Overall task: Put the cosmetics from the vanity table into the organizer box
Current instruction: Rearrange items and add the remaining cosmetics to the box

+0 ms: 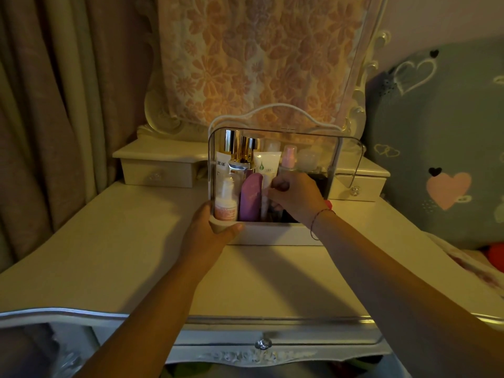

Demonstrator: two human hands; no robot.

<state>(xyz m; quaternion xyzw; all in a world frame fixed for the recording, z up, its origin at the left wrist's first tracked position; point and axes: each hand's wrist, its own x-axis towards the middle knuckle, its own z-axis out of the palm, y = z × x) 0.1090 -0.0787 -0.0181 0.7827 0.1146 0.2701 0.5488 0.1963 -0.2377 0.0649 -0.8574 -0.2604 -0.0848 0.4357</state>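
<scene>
A white organizer box [272, 234] with a clear hood and a curved handle stands at the back middle of the vanity table [109, 255]. It holds several cosmetics: a purple tube [250, 197], a white pump bottle [226, 200], gold-capped bottles [241, 145], a white tube [266, 162] and a pink spray bottle [288, 156]. My left hand [211, 230] grips the box's front left corner. My right hand [294, 197] reaches inside the box, fingers closed around a slim white item beside the purple tube; what it is stays hidden.
Small drawer units stand at the back left [158, 167] and back right [360, 184]. A floral cloth [259, 58] covers the mirror. Curtains [49, 105] hang left; a heart-patterned cushion [441, 148] lies right. The table's front drawer knob [263, 344] is below.
</scene>
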